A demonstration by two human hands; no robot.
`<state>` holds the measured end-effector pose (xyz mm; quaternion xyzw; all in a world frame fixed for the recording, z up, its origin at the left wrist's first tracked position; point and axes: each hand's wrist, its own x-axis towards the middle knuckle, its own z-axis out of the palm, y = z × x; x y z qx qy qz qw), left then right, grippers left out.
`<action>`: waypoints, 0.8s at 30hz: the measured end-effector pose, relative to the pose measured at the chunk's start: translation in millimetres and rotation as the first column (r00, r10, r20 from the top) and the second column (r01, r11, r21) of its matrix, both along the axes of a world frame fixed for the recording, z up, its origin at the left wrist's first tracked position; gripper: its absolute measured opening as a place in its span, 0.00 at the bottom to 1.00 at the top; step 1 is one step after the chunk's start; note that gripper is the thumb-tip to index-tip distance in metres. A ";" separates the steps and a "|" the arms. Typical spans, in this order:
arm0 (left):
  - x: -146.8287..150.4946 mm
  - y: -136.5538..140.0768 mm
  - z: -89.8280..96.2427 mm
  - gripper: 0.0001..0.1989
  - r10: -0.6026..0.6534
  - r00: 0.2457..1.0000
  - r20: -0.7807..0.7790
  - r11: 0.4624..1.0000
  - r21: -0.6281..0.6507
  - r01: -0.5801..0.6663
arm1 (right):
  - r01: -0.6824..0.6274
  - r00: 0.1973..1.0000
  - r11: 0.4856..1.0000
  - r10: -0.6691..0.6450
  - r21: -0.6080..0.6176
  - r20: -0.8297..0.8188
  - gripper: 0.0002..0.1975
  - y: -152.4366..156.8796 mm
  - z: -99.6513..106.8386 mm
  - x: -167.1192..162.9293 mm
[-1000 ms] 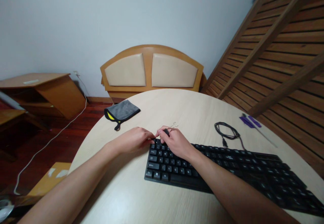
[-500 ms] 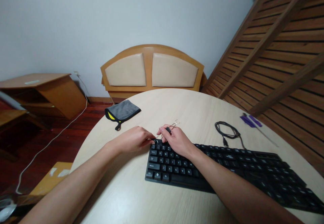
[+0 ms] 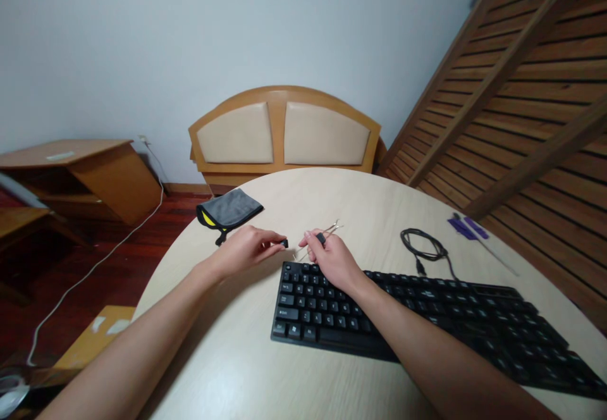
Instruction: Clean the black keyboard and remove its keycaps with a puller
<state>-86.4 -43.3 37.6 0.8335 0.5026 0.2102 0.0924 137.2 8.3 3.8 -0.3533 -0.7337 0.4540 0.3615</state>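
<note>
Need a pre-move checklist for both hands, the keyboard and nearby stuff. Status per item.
1. Left hand holding the small black cap: ok, pinched.
2. Cap clear of the keyboard: ok, held beyond its far left corner.
3. Right hand holding the wire tool: ok.
4. Tool off the keyboard: cannot tell, its lower end shows close to the far edge.
5. Cable plug unconnected: ok, lying on the table.
6. Gray cloth away from the keyboard: ok, apart from it.
</note>
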 end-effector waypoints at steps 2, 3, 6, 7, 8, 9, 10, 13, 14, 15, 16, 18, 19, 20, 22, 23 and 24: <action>-0.1 4.6 -8.4 0.15 0.064 0.997 0.045 0.998 -0.002 -0.064 | 0.022 1.000 1.000 -0.022 -0.003 0.012 0.20 0.6 -0.5 -0.4; 0.4 7.1 -13.1 0.15 0.101 0.994 0.051 0.995 0.002 -0.102 | 0.025 1.000 1.000 -0.025 -0.005 0.014 0.20 0.8 -0.7 -0.6; 2.7 15.0 -26.9 0.14 0.237 0.971 -0.027 0.971 0.036 -0.236 | 0.020 1.000 1.000 -0.019 -0.004 0.015 0.20 1.6 -1.1 -1.6; 3.7 18.1 -30.6 0.14 0.278 0.958 -0.072 0.960 0.054 -0.275 | 0.016 1.000 1.000 -0.016 -0.004 0.017 0.20 1.9 -1.2 -1.9; 4.6 21.5 -33.7 0.14 0.305 0.949 -0.086 0.952 0.066 -0.300 | 0.012 1.000 1.000 -0.012 -0.004 0.019 0.20 2.1 -1.4 -2.1; 5.5 25.4 -36.1 0.14 0.322 0.942 -0.094 0.946 0.075 -0.316 | 0.008 1.000 1.000 -0.008 -0.005 0.021 0.20 2.2 -1.6 -2.3; 6.1 29.8 -37.8 0.14 0.338 0.935 -0.105 0.940 0.082 -0.330 | 0.004 1.000 1.000 -0.004 -0.005 0.023 0.20 2.2 -1.8 -2.3; 5.7 46.5 -39.9 0.14 0.384 0.912 -0.142 0.922 0.107 -0.372 | -0.002 1.000 1.000 0.002 0.000 0.024 0.20 1.6 -2.2 -1.8; 4.5 53.3 -39.9 0.13 0.401 0.903 -0.154 0.915 0.117 -0.386 | -0.002 1.000 1.000 0.002 0.001 0.024 0.20 1.2 -2.1 -1.5; 2.9 60.7 -39.7 0.13 0.417 0.894 -0.164 0.908 0.127 -0.400 | -0.001 1.000 1.000 0.001 0.001 0.024 0.20 0.9 -2.0 -1.2; 0.9 68.4 -39.3 0.13 0.435 0.884 -0.171 0.899 0.139 -0.415 | -0.001 1.000 1.000 0.001 0.000 0.024 0.20 0.7 -1.9 -1.0; -3.7 84.5 -38.2 0.12 0.456 0.872 -0.180 0.888 0.160 -0.432 | -0.001 1.000 1.000 0.001 -0.001 0.026 0.20 0.6 -1.6 -0.6; -5.9 92.5 -37.5 0.12 0.461 0.869 -0.182 0.885 0.168 -0.434 | 0.000 1.000 1.000 0.000 -0.002 0.028 0.20 0.8 -1.7 -0.5; -7.8 100.3 -36.8 0.12 0.465 0.866 -0.183 0.882 0.173 -0.438 | 0.000 1.000 1.000 0.000 -0.003 0.029 0.20 1.1 -1.9 -0.6; -11.0 114.8 -35.6 0.12 0.484 0.856 -0.182 0.872 0.181 -0.455 | 0.000 0.999 1.000 0.000 -0.006 0.032 0.20 1.8 -2.7 -0.7; -12.0 121.2 -35.4 0.12 0.493 0.851 -0.181 0.867 0.184 -0.464 | 0.001 0.999 1.000 -0.001 -0.006 0.033 0.20 2.1 -3.2 -0.9; -12.8 127.1 -35.6 0.11 0.504 0.844 -0.181 0.861 0.185 -0.474 | 0.000 0.999 1.000 0.000 -0.006 0.035 0.19 2.3 -3.7 -1.0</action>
